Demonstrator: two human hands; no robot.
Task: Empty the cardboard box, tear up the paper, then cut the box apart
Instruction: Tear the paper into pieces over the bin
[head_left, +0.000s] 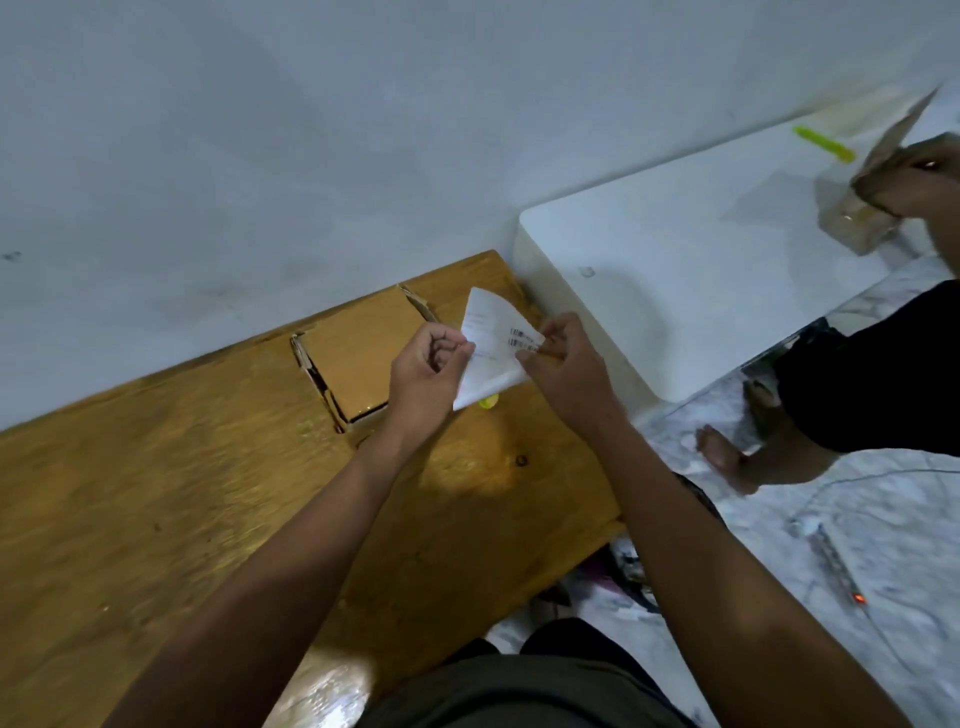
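Your two forearms reach out from the bottom of the view over the wooden desk (156, 493), and both hands meet on the paper (493, 348). Your left hand (426, 369) pinches the paper's left edge between thumb and curled fingers, and your right hand (563, 364) pinches its right edge, just beside the printed barcode. You hold the folded white sheet up above the desk, its lower corner hanging over a small yellow-green thing (489, 401) that I cannot make out. Just left of the paper, the cardboard box (358, 353) lies on the desk against the wall, its flaps spread and its inside looking empty. Right of the paper stands a white desk (675, 270), touching the wooden one. At its far right another person's hand (909, 182) grips a piece of cardboard (904, 124), near a green tool (823, 144).
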